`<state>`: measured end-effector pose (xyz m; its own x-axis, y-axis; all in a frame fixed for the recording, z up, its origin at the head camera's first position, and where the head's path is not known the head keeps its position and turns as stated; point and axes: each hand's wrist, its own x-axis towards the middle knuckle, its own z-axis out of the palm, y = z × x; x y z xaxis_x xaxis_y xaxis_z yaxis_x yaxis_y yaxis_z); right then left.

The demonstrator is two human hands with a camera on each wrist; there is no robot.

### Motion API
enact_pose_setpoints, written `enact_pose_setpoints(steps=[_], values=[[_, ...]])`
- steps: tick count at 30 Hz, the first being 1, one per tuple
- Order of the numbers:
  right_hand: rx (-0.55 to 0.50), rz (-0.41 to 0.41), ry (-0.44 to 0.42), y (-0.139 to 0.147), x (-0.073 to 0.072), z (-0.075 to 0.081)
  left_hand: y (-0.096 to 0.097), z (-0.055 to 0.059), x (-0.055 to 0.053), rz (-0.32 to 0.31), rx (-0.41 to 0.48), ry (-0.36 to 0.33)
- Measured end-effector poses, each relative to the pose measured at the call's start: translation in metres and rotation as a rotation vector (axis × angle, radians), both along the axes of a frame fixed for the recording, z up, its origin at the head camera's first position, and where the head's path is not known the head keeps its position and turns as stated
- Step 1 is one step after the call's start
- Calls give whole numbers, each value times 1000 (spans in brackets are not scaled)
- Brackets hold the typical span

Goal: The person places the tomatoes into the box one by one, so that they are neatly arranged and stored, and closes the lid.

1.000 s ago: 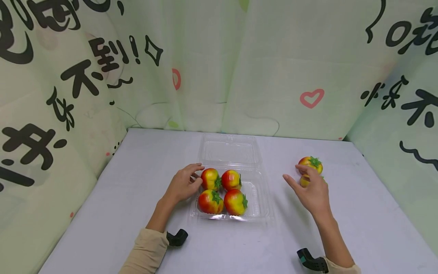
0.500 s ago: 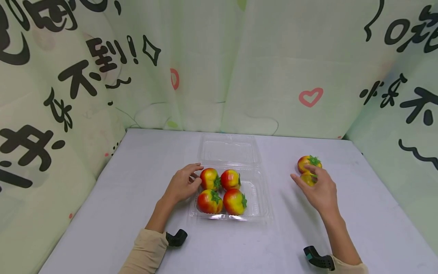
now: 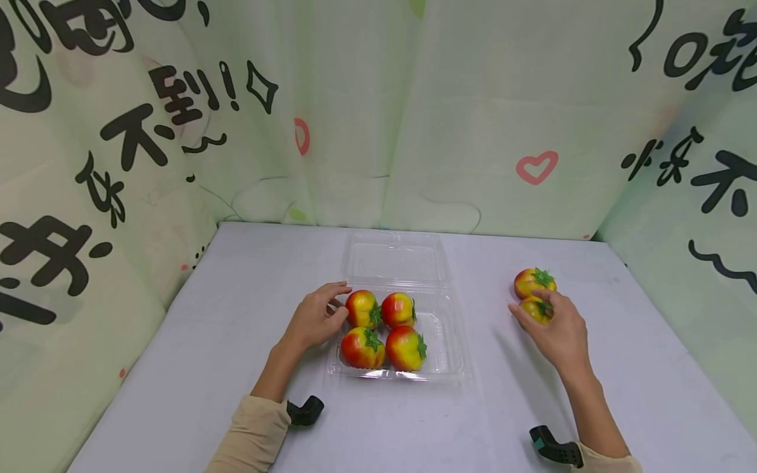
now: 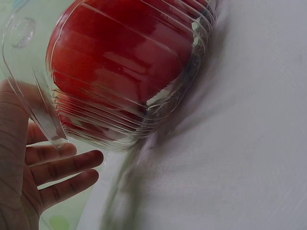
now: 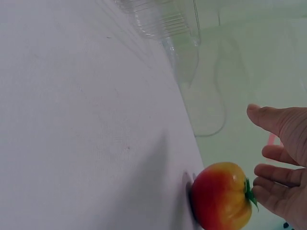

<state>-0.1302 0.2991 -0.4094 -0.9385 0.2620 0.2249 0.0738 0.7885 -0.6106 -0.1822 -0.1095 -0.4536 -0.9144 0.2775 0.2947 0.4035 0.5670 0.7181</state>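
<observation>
My left hand rests at the left rim of an unlidded clear plastic clamshell box, its fingers loosely extended and the thumb behind the see-through rim in the left wrist view. Several red-and-yellow tomatoes with green tops, such as the front right tomato, sit in the box's left and middle part. On the right, my right hand hovers around the nearer loose tomato, thumb and fingers spread apart. Behind it lies another loose tomato. The right wrist view shows a tomato beside the fingertips.
The raised or laid-back clear lid extends toward the table's far edge. A white-covered table carries everything. Pale green curtains with black lettering and heart prints enclose it at the back and sides.
My right hand has moved right and closer to the nearer loose tomato, its thumb and fingers now around its sides. The left hand and the box have stayed in place.
</observation>
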Motion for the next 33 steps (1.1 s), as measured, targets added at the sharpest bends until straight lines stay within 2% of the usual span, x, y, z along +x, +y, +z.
enact_pose_setpoints(steps=[7,19,33], values=[[17,-8,-10,5,1,-5,1,1,0,1,-5,-4],[64,-16,29,15,0,-12,1,1,0,3,-2,-4],[64,-85,-44,22,-1,-17,0,0,0,2,0,-5]])
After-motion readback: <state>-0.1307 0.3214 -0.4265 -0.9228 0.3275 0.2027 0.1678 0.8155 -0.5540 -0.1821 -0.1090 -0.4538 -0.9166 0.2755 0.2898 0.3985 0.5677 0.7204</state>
